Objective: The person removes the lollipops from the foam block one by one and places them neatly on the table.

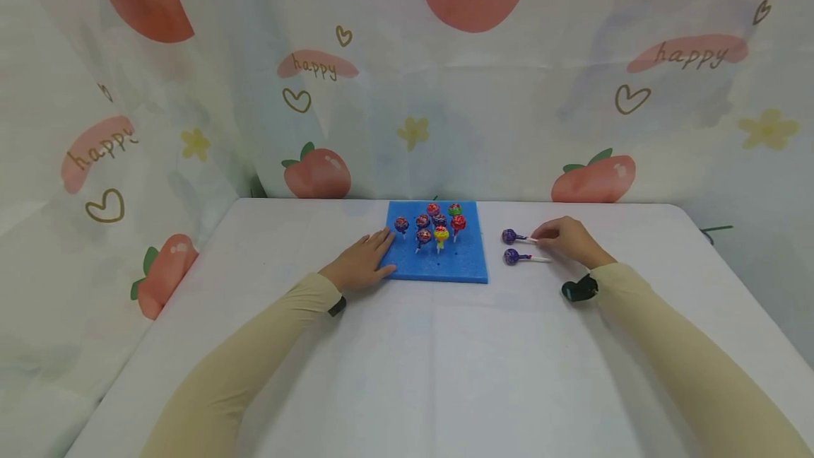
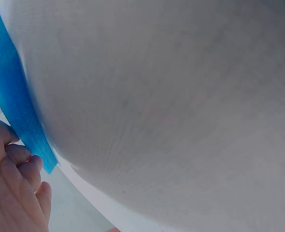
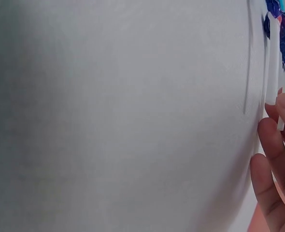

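Observation:
A blue foam board [image 1: 458, 267] lies on the table with several lollipops standing in it, their wrappers purple, red, pink, green and yellow; a yellow one [image 1: 441, 234] stands near the front of the group. My left hand [image 1: 359, 261] rests along the board's left edge, fingers extended. To the right of the board, two purple-wrapped lollipops lie side by side, sticks pointing right. My right hand [image 1: 568, 240] pinches the white stick of the farther lollipop [image 1: 509, 236] between thumb and fingers, also seen in the right wrist view. The nearer lollipop [image 1: 511, 256] lies just beside that hand.
The white table [image 1: 407, 373] runs back to a printed curtain [image 1: 509, 119] with fruit, hearts and lettering. Another curtain panel [image 1: 51, 246] hangs along the left side. Dark wrist straps show at both cuffs.

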`<state>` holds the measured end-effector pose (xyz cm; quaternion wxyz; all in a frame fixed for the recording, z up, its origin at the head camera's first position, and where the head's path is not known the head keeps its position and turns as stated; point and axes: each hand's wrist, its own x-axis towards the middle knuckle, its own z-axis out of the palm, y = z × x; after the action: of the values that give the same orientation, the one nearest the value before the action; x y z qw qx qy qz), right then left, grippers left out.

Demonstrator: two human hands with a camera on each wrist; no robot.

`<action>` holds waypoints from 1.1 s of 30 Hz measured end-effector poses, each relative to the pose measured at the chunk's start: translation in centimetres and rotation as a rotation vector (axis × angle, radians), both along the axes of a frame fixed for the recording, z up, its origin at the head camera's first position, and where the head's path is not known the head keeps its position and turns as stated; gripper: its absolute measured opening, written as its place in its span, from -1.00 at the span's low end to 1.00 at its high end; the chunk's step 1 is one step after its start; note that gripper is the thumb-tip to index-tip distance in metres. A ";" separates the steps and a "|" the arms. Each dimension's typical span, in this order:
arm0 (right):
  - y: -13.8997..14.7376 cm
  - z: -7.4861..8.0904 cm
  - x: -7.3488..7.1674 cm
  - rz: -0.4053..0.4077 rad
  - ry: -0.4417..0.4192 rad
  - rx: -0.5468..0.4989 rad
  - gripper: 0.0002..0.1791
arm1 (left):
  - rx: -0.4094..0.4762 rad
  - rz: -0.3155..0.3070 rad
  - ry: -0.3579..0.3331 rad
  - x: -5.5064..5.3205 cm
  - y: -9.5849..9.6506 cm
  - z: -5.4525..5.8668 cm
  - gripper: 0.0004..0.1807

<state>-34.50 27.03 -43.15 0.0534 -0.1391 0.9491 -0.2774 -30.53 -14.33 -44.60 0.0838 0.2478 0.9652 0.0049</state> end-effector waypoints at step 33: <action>0.3 0.1 0.0 -0.001 -0.066 -0.020 -0.75 | 0.006 -0.011 0.006 0.0 -0.1 0.0 -0.19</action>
<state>-34.53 27.36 -43.04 0.0833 -0.1299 0.9441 -0.2912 -30.49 -14.40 -44.57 0.0800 0.2535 0.9640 0.0063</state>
